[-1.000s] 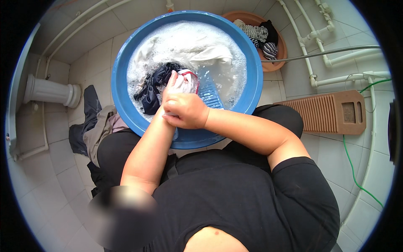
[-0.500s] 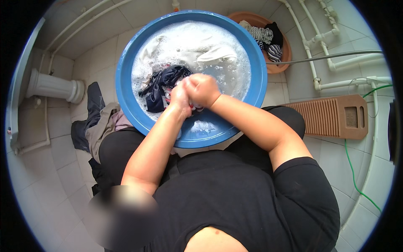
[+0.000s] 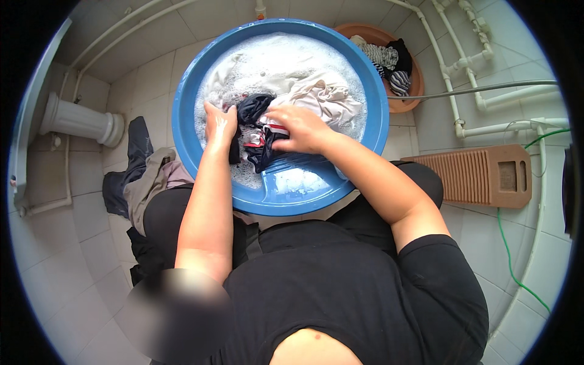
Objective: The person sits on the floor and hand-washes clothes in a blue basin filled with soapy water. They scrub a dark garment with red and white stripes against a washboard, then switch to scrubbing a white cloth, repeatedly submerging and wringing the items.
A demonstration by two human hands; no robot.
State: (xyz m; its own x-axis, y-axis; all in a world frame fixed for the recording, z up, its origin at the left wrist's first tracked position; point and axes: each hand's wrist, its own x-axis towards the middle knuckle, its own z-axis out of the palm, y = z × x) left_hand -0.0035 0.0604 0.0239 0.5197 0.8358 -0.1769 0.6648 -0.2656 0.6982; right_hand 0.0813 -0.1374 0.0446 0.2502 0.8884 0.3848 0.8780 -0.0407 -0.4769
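A wet navy garment with red and white stripes (image 3: 260, 159) lies bunched between my hands in the blue basin (image 3: 184, 155), close to its near side. My left hand (image 3: 220, 126) is against the left edge of the dark cloth, thumb apart from the fingers. From the right, my right hand (image 3: 301, 131) rests on the striped part with its fingers stretched and spread. White foam covers much of the water. Just beyond my right hand a cream-white cloth (image 3: 322, 99) rises out of the suds. The undersides of both hands are partly hidden.
An orange-brown tub (image 3: 415, 100) with striped and dark clothes stands behind the basin at the right. A brown washboard (image 3: 468, 173) lies right of my knee. Clothes (image 3: 143, 182) are heaped at the left, near a white pedestal (image 3: 82, 123). White pipes (image 3: 455, 100) line the wall.
My hands were clenched together over the garment; now they are apart, the left one moved left and the fingers opened. More striped fabric shows, and the cream-white cloth stands higher out of the water.
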